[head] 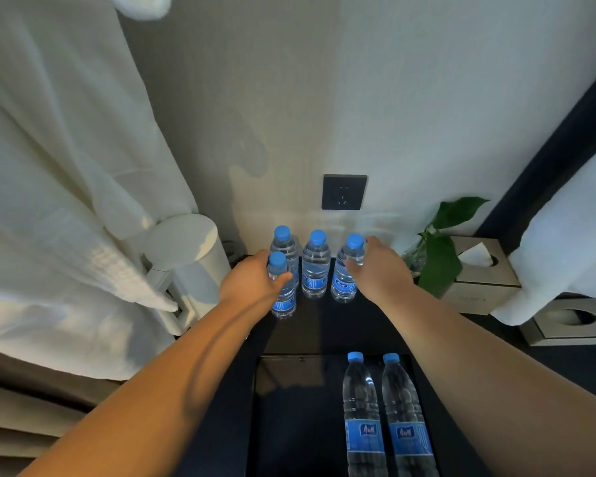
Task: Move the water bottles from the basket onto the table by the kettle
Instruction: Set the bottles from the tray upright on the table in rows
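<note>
Kettle (186,249) stands white at the left on your dark bench (327,325). Your left hand (252,280) wraps its fingers around one bottle (283,287). Your right hand (381,266) grips another bottle (346,270). Two bottles (362,414) lie in the basket (272,407).

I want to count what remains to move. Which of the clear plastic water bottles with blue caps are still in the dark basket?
The two bottles at the bottom, side by side inside the dark basket.

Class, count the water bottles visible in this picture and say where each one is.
6. Two stand free on the table. The left hand holds one, the right hand another. Two remain in the basket.
</note>
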`<action>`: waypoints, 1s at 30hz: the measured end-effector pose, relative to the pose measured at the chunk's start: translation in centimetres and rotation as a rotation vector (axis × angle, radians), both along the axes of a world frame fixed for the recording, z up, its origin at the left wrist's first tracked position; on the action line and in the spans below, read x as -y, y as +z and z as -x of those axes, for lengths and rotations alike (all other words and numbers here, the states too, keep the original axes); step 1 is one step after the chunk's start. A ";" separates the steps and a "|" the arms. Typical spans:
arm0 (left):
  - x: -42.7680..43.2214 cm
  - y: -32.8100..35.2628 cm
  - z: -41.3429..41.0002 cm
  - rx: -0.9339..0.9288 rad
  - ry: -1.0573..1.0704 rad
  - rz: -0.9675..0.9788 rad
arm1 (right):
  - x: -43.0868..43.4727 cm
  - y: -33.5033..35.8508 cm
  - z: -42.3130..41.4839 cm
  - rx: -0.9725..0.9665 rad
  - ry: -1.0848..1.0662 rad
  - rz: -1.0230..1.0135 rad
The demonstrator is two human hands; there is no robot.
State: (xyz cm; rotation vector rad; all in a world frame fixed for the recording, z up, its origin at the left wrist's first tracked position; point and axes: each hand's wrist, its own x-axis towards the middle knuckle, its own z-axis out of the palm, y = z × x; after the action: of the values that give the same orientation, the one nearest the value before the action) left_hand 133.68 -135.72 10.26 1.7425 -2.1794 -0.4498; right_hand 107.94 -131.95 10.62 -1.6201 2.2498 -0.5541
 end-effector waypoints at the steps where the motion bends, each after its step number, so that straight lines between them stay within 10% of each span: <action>1: -0.2 -0.3 0.0 0.002 0.026 -0.033 | -0.6 -0.5 0.1 0.002 -0.008 -0.025; 8: -3.8 -3.4 0.4 -0.214 0.261 -0.338 | -5.0 -5.5 2.0 -0.068 -0.007 -0.389; 16: -8.5 -8.0 5.1 -0.014 -0.039 -0.463 | -9.5 -8.9 3.8 -0.127 0.038 -0.708; 30: -12.1 -12.7 13.1 0.010 0.003 -0.622 | -10.7 -11.7 3.7 -0.098 -0.034 -0.753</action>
State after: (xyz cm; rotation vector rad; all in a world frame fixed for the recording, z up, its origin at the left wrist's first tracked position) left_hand 120.56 -123.64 -2.44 2.0302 -2.1823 -1.2247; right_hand 104.24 -121.25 -1.10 -1.2240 2.1576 0.3525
